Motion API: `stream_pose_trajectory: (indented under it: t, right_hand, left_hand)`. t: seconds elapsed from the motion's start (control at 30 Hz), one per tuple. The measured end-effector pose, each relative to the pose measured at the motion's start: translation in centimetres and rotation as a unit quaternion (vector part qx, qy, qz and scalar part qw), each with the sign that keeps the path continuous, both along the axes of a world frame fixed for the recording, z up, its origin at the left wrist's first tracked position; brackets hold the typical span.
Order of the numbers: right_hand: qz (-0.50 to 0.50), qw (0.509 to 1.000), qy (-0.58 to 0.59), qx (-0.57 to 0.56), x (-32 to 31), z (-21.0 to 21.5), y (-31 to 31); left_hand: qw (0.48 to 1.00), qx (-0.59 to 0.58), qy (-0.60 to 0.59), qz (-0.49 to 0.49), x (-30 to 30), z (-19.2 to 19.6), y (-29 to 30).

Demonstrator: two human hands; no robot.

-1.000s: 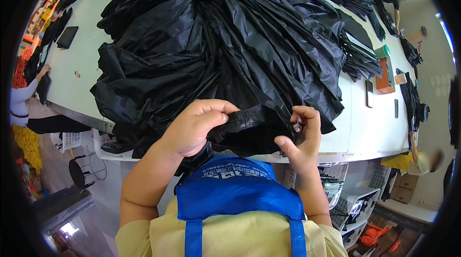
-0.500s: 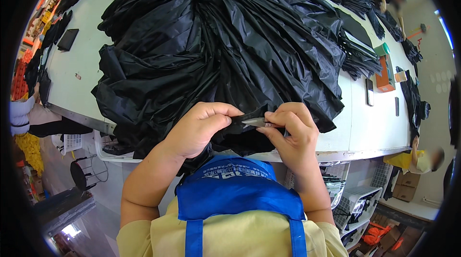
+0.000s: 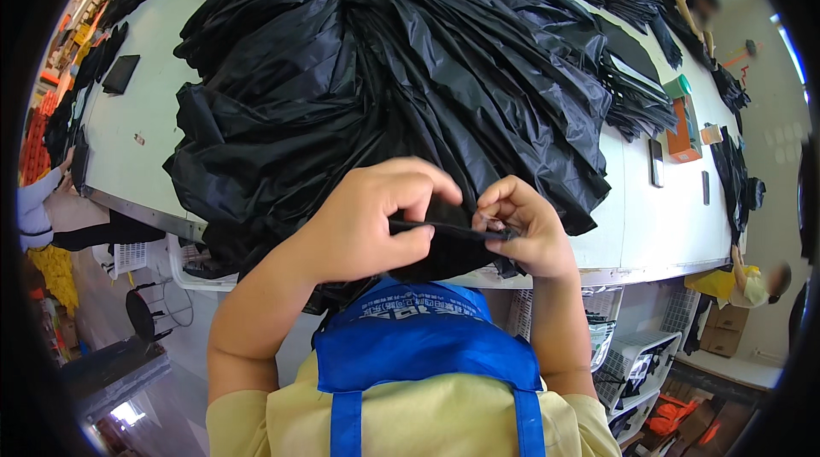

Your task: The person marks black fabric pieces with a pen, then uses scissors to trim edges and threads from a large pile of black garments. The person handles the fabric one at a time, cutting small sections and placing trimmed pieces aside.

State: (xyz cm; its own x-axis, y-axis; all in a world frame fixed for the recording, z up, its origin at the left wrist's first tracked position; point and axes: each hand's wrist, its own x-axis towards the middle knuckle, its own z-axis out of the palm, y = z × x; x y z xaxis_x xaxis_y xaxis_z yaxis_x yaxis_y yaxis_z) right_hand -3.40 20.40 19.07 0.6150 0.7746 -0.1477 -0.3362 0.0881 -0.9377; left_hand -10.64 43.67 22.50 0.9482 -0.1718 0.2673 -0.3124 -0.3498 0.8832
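A gathered bundle of shiny black fabric (image 3: 478, 107) is spread across the table in front of me. Close to my body, a folded edge of it (image 3: 465, 237) stretches between my two hands. My left hand (image 3: 367, 209) arches over the left part of this edge, index finger and thumb apart, the thumb tip against the fabric; its other fingers are hidden. On the right, my right hand (image 3: 534, 231) pinches the edge between thumb and fingers. A small metallic bit shows among those fingers, probably part of the snips, mostly covered by the hand.
The white table (image 3: 632, 239) has a metal-trimmed front edge. Stacked black pieces (image 3: 636, 85), an orange box (image 3: 683, 132) and a phone (image 3: 656, 163) lie to the right. White baskets (image 3: 636, 363) stand below. Co-workers are at the far left and right, one in yellow (image 3: 752, 286).
My left hand has loosened its pinch, index finger and thumb spreading apart. The snips' blade, visible before at my right fingers, is now mostly hidden while that hand pinches the fabric edge.
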Motion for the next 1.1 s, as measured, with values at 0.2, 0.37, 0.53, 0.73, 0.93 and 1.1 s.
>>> stream_pose_trajectory:
  t: [0.2, 0.37, 0.53, 0.73, 0.93, 1.1]
  right_hand:
    - [-0.021, 0.995, 0.061, 0.081, 0.9, -1.7, 0.1]
    - [-0.245, 0.868, -0.408, -0.141, -1.1, -0.3, -1.7]
    - [-0.174, 0.743, -0.605, -0.228, -3.5, 3.7, -1.0]
    - [-0.236, 0.741, -0.585, -0.232, -3.7, 3.3, 0.4]
    - [-0.252, 0.748, -0.573, -0.220, -3.5, 2.4, 1.2]
    - [-0.271, 0.752, -0.572, -0.184, -3.3, 1.4, 1.9]
  left_hand:
    - [0.923, -0.296, 0.241, -0.043, 0.5, -1.9, -0.4]
    - [0.889, -0.379, 0.257, -0.007, 0.6, -2.5, -0.5]
    - [0.906, -0.342, 0.249, 0.008, 0.8, -2.5, -0.8]
    - [0.897, -0.358, 0.258, 0.021, 0.7, -2.1, -1.4]
    - [0.891, -0.373, 0.259, 0.025, 0.5, -2.2, -1.4]
    - [0.883, -0.394, 0.254, 0.027, 0.4, -2.6, -1.6]
